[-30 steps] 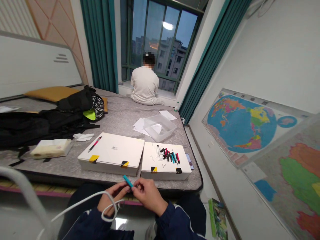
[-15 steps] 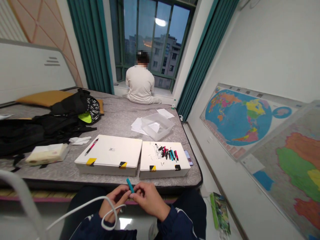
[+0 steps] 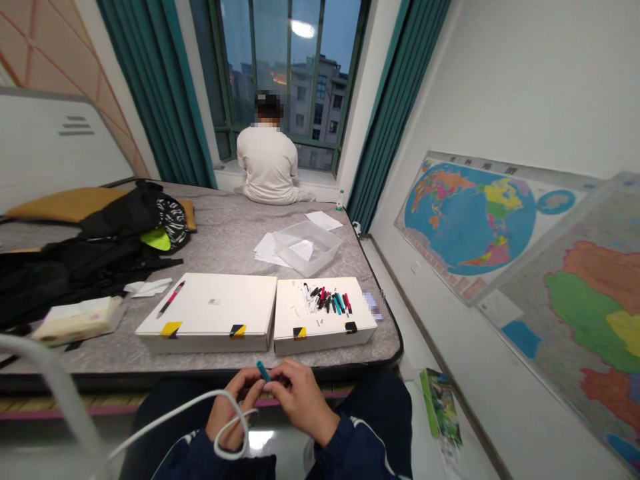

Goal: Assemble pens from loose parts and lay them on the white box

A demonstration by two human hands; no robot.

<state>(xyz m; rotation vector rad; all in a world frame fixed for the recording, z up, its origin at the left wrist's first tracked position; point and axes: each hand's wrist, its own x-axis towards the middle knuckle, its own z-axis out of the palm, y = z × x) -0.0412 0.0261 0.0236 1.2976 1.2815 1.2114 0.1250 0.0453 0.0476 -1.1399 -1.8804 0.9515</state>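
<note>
At lower centre, left hand point(image 3: 225, 412) and right hand point(image 3: 304, 399) pinching teal tube point(image 3: 263, 371), near end hidden from me, white cable point(image 3: 246, 430) partly masking left hand

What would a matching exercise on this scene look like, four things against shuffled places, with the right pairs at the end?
Things:
1. teal tube
2. red and black pen
3. plastic tub
4. world map

Places:
A. on the wall
B. on the left white box
C. held in the fingers
D. just beyond the right white box

Right pairs: 1-C, 2-B, 3-D, 4-A
</note>
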